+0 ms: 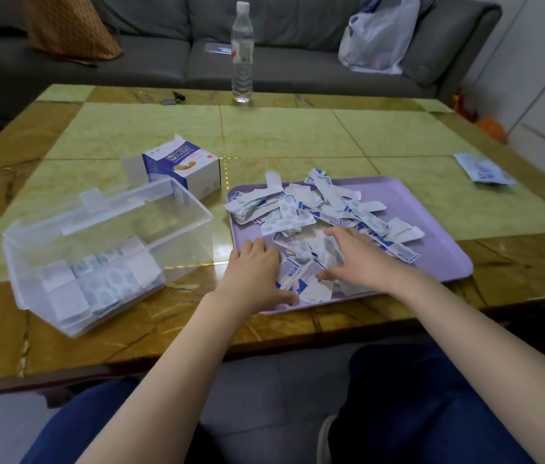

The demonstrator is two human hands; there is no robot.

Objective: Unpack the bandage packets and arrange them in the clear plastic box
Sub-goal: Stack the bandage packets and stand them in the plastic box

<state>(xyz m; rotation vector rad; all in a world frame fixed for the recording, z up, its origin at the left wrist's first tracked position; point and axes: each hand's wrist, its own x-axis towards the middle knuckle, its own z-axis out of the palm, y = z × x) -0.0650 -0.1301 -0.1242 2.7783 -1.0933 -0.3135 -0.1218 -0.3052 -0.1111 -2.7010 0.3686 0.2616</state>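
Left hand: the left hand [257,272] lies palm down on the near left corner of the tray, thumb stretched along the near rim. Its fingers bend down onto the wrappers, and I cannot tell whether they pinch any.
Right hand: the right hand [355,259] rests on the near middle of the pile, fingers spread and fairly straight, holding nothing. It faces the left hand, so the 2 seem set to rake loose pieces together between them.
Bandage packets: the bandage packets [331,205] lie in a loose, overlapping heap on the tray, white with blue print, some flat and some standing on edge. Those between the hands are blurred.
Tray: the lilac tray [432,236] sits at the near edge of the table [298,135], probably to keep the heap in 1 place within easy reach.
Clear plastic box: the clear plastic box [177,236] stands just left of the tray, lid open, close enough for short transfers.
Sorted bandages: the sorted bandages [103,283] fill only the near end of the box in neat rows, and the far end is bare.
Carton: an opened carton [184,165] stands behind the box, flap up.
Progress: judging by the big heap and the part-filled box, much remains to be arranged.
Step in hand: likely gathering a bunch to square up before it goes into the box.
Risk: thin slippery wrappers may fan out or slide off the tray's low rim.
Also on the table: a water bottle [242,51] at the far edge, well apart.
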